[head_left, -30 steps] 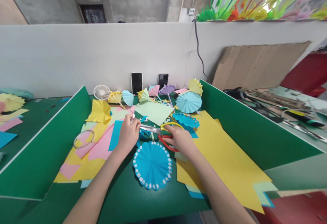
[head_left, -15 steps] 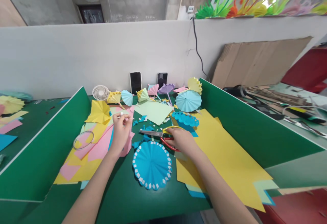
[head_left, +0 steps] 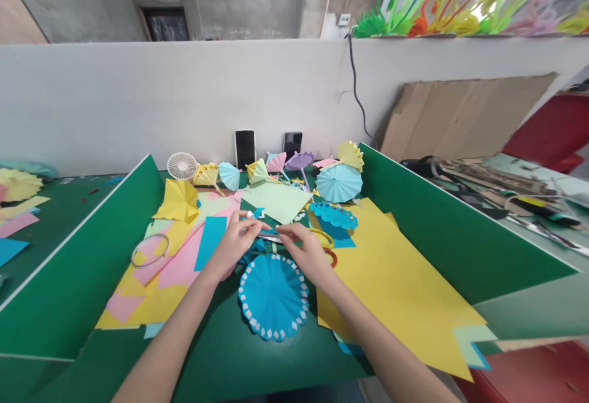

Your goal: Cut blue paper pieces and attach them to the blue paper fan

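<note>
A round pleated blue paper disc, edged with small white squares, lies on the green table in front of me. Just beyond it, my left hand and my right hand come close together, thumb and fingers pinched. Whatever is between their fingertips is too small to make out. A white patch shows on a finger of my left hand. Scissors with yellow and red handles lie under and behind my right hand, their blades partly hidden between both hands. Blue paper scraps are scattered around there.
Yellow sheets cover the right side, pink and yellow paper the left. Small paper umbrellas, a white fan and two phones stand at the back. Green dividers border both sides.
My right hand has let go of the scissors and moved left. My left hand has moved right and down, so their fingertips nearly meet. More of a blue paper strip shows on the left.
</note>
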{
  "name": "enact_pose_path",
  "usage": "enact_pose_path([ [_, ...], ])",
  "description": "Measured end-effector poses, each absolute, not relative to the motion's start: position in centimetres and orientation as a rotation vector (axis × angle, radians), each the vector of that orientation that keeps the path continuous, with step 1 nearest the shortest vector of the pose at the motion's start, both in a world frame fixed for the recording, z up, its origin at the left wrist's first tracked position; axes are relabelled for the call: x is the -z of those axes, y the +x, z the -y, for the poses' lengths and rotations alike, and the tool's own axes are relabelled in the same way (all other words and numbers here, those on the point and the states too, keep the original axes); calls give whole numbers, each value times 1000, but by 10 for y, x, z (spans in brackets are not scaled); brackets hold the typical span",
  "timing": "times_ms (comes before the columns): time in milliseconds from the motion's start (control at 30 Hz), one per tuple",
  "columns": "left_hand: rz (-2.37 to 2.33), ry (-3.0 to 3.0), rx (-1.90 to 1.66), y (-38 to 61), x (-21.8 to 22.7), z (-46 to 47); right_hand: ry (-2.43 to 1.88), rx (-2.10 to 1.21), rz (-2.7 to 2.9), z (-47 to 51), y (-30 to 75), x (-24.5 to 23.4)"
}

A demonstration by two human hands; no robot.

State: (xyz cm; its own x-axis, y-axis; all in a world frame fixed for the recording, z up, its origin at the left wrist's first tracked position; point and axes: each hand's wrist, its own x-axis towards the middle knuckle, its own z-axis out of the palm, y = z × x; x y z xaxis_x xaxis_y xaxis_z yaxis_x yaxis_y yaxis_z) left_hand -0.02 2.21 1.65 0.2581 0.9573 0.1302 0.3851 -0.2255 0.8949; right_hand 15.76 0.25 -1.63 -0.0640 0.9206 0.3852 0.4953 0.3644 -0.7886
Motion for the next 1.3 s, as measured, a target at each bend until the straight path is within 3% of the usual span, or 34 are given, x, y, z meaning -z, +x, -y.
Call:
enact_pose_path([
  [533,-1219,2056,-851,2,-11,-20,-1254,-645,1608,4,145,11],
  [833,-1521,1983,-1153,-13,-12,-34,-1187,-896,1778,4,151,15],
  [1300,-1307,2088,-673,-7,-5,-23,-1087,-1072,1493,-4,161,19],
])
